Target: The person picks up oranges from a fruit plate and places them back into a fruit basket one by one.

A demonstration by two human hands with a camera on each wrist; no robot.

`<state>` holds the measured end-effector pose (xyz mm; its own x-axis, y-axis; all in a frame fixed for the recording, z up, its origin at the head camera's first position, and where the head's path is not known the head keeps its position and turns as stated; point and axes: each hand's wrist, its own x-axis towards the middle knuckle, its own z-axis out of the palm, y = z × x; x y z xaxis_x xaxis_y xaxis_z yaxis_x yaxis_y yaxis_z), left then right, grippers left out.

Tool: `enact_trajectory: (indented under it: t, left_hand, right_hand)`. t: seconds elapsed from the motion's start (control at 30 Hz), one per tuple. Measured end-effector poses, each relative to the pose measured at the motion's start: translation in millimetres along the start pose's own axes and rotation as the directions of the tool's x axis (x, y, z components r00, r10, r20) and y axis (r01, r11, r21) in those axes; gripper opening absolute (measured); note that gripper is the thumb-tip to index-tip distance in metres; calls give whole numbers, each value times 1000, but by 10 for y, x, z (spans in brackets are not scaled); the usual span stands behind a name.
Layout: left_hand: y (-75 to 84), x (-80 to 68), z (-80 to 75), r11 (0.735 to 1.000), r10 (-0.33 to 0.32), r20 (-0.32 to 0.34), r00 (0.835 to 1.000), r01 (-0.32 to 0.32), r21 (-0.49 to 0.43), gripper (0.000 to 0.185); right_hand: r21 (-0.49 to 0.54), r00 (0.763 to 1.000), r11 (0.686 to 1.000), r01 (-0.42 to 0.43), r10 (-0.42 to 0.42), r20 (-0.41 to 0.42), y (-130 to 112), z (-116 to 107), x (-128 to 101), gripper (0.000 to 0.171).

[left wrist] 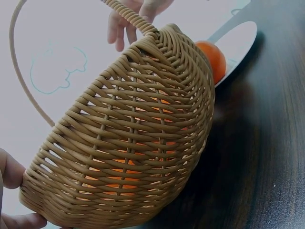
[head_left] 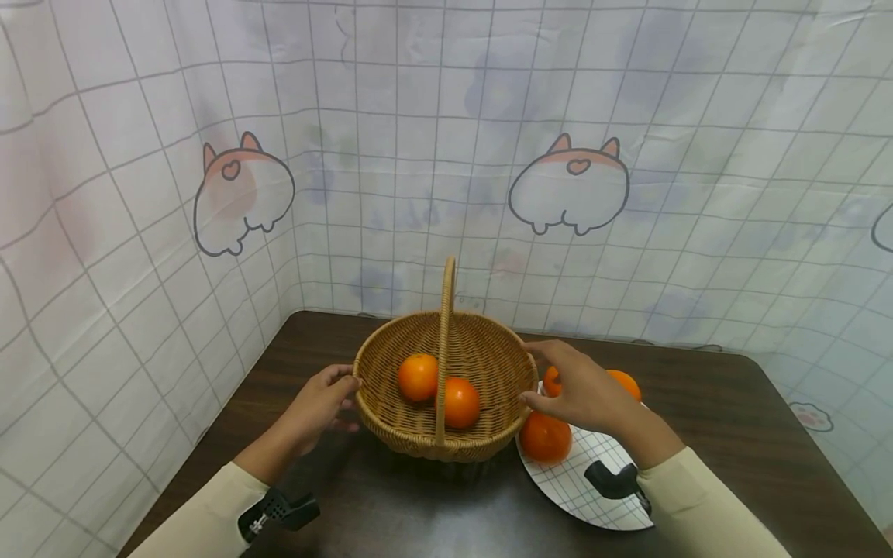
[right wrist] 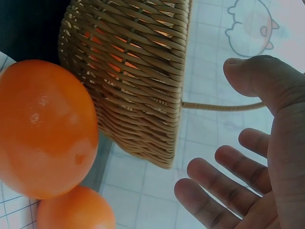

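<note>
A wicker basket (head_left: 481, 360) with a tall handle (head_left: 446, 341) stands on a dark table and holds two oranges (head_left: 418, 377) (head_left: 461, 402). My left hand (head_left: 333, 397) rests against the basket's left wall (left wrist: 133, 138), thumb by the rim, fingers fairly straight. My right hand (head_left: 551, 380) hovers open and empty by the basket's right rim, fingers spread (right wrist: 209, 176). Under it lies a white gridded plate (head_left: 586, 484) with three oranges; the nearest orange (head_left: 545, 438) (right wrist: 43, 129) sits right by the basket (right wrist: 138, 62).
The dark wooden table (head_left: 718, 418) meets cloth-covered walls (head_left: 139, 256) printed with a grid and cartoon animals at the left and back. The plate (left wrist: 240, 40) touches the basket's right side. Bare tabletop stretches to the right and in front.
</note>
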<state>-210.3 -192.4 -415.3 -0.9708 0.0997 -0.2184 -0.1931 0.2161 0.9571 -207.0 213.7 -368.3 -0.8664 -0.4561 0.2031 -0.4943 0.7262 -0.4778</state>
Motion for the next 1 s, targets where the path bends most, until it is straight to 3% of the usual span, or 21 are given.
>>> enact_trajectory:
  t: [0.63,1.0]
  left_hand:
    - [0,-12,-3,1000,4,3,1000,-4,4,54]
    - [-14,1,-2,1000,-1,4,1000,1,3,54]
  right_hand:
    - [-9,999,999,-49,49,8,238,147,-232,70]
    - [-32,995,995,-94,95,37,351,218,-401,77]
